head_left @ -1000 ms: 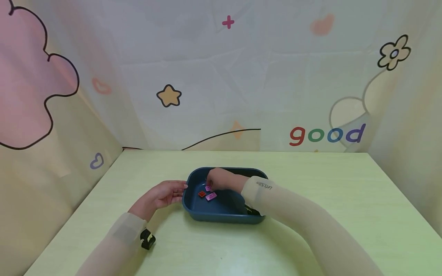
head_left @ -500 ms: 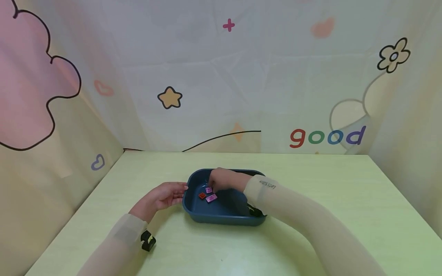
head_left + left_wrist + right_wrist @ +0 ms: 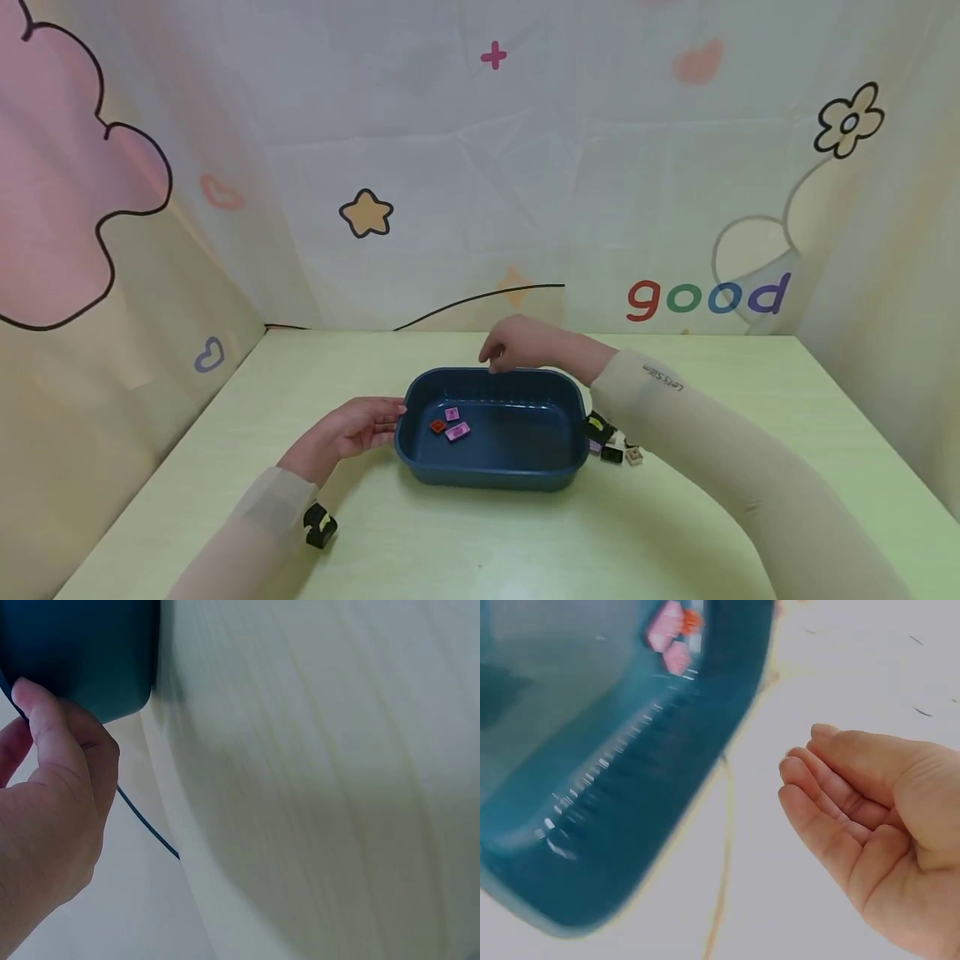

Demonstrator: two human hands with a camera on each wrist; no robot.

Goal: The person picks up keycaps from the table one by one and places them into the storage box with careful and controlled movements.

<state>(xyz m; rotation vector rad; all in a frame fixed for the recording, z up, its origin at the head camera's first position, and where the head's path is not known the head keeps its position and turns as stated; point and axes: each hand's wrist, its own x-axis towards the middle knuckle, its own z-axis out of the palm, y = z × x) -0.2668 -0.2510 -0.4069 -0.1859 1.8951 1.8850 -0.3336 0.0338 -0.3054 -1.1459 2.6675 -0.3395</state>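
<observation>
A dark blue plastic bin point(image 3: 517, 479) stands on the table. Thumb and fingertips of my left hand point(image 3: 355, 427) hold its left rim, seen close up in the left wrist view. Inside, near the left end, lie a small pink block point(image 3: 452, 413), a longer pink block point(image 3: 457, 431) and a red-orange block point(image 3: 437, 426). Above and just beyond the far rim hovers my right hand point(image 3: 525, 343). In the right wrist view its fingers are loosely bent, a gap shows between thumb and fingers, and nothing is held.
Several small blocks lie on the table against the bin's right side, among them a black block point(image 3: 612, 456) and a beige block point(image 3: 634, 455). The right sleeve point(image 3: 675, 408) partly covers that group. A printed cloth point(image 3: 442, 150) hangs behind the table point(image 3: 480, 542).
My right hand has risen out of the bin and moved right and away, past the far rim. The blocks at the right side now show. My left hand stays at the rim.
</observation>
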